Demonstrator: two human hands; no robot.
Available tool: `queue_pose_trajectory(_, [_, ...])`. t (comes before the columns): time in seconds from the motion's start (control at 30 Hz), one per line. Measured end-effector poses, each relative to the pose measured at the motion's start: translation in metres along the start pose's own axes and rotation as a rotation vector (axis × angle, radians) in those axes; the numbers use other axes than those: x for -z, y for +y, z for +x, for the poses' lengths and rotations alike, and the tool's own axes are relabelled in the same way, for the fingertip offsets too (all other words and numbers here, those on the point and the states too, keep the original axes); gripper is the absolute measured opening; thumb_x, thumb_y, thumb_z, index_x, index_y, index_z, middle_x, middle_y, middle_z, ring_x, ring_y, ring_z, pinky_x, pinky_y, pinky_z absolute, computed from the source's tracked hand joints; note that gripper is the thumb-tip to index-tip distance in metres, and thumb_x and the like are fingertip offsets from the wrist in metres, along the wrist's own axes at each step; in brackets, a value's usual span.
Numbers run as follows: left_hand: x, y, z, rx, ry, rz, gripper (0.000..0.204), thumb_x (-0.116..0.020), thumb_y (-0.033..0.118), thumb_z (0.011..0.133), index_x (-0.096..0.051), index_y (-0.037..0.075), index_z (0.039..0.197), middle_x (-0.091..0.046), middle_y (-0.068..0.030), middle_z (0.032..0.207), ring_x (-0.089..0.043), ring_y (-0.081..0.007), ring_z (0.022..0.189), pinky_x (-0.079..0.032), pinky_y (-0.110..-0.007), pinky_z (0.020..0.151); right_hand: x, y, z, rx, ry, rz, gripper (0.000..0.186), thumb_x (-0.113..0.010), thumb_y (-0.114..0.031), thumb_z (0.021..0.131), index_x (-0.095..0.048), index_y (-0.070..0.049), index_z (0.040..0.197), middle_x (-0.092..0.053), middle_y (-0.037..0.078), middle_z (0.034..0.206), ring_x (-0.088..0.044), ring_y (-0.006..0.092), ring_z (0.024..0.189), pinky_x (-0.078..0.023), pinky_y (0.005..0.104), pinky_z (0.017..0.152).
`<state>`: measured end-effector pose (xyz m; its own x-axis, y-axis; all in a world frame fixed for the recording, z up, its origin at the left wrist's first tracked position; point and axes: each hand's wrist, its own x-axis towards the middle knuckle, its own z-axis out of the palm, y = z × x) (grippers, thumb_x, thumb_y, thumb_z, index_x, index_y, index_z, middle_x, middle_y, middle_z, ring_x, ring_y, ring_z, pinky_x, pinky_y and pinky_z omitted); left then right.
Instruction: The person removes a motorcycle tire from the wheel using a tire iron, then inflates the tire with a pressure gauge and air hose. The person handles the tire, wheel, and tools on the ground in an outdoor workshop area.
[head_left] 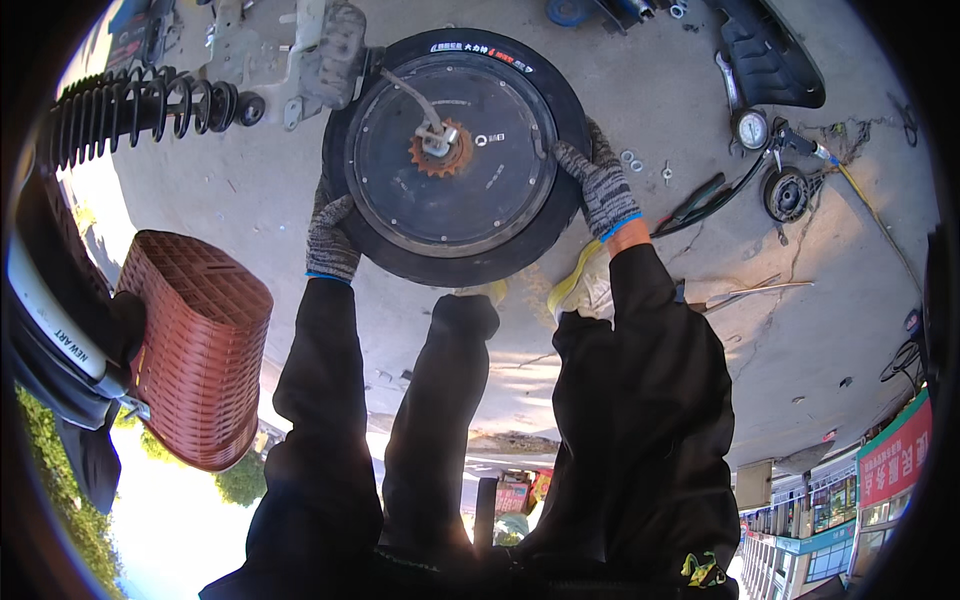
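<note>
A black hub motor wheel [470,200] with its tyre on is held between my two gloved hands, its flat disc facing up. A rusty sprocket [441,149] sits at its centre, and a grey cable bends up from the axle. My left hand [332,236], in a grey knit glove, grips the tyre's lower left side. On the right side, my right hand [600,182] is wrapped round the tyre, thumb on top near the disc's edge. The fingers under the tyre are hidden on both sides.
A black coil-spring shock absorber [160,108] and a reddish-brown woven basket [205,350] are at the left. On the concrete at the right lie several washers, pliers [692,205], a wrench [728,80], a pressure gauge [750,130] with a hose, a small drum-like part [787,194] and a black plastic cover [775,55].
</note>
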<state>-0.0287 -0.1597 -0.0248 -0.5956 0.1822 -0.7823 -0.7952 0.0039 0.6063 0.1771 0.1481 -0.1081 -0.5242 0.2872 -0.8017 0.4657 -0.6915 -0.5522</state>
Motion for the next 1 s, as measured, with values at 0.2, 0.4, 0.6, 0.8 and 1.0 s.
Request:
queue_pose_trajectory(0.2, [0.005, -0.007, 0.097, -0.079, 0.037, 0.044, 0.067, -0.062, 0.004, 0.075, -0.049, 0.006, 0.142, -0.060, -0.0130, 0.132, -0.061, -0.0302, 0.119, -0.048, -0.043, 0.106, -0.003, 0.032, 0.044, 0.201, 0.027, 0.071, 0.087, -0.078, -0.016, 0.085, -0.028, -0.001, 0.154, -0.044, 0.017, 0.150, -0.045, 0.0245, 0.135, -0.037, 0.0330, 0.113])
queue_pose_trajectory(0.4, [0.021, 0.017, 0.145, -0.125, -0.135, 0.203, 0.057, -0.066, 0.013, 0.082, -0.053, 0.003, 0.137, -0.065, -0.0112, 0.127, -0.064, -0.0264, 0.113, -0.051, -0.039, 0.100, -0.031, 0.063, 0.021, 0.170, 0.103, 0.306, 0.083, -0.075, -0.014, 0.089, -0.025, -0.003, 0.155, -0.041, 0.014, 0.150, -0.044, 0.0240, 0.135, -0.036, 0.0329, 0.113])
queue_pose_trajectory(0.6, [0.001, -0.030, 0.093, -0.062, 0.178, 0.139, 0.045, -0.070, 0.026, 0.093, -0.059, 0.002, 0.130, -0.068, -0.0096, 0.118, -0.067, -0.0222, 0.105, -0.055, -0.038, 0.094, -0.063, 0.089, -0.020, -0.007, 0.294, 0.432, 0.079, -0.075, -0.002, 0.087, -0.030, -0.013, 0.151, -0.052, 0.010, 0.138, -0.055, 0.0230, 0.121, -0.051, 0.0360, 0.100])
queue_pose_trajectory(0.8, [-0.062, -0.077, 0.028, -0.198, 0.335, -0.205, 0.060, -0.080, 0.019, 0.084, -0.054, 0.002, 0.135, -0.066, -0.0115, 0.121, -0.066, -0.0251, 0.104, -0.056, -0.038, 0.087, -0.080, 0.086, -0.011, -0.136, 0.366, 0.578, 0.075, -0.076, -0.024, 0.089, -0.033, -0.008, 0.148, -0.050, 0.013, 0.141, -0.055, 0.0285, 0.122, -0.052, 0.0443, 0.098])
queue_pose_trajectory(1.0, [0.001, -0.050, 0.088, 0.018, 0.038, -0.213, 0.054, -0.075, 0.027, 0.089, -0.056, 0.004, 0.134, -0.065, -0.0138, 0.125, -0.065, -0.0296, 0.110, -0.056, -0.042, 0.092, -0.022, -0.007, 0.088, -0.317, 0.173, 0.556, 0.092, -0.042, -0.075, 0.092, -0.044, 0.000, 0.146, -0.059, 0.015, 0.137, -0.061, 0.0311, 0.116, -0.047, 0.0439, 0.104])
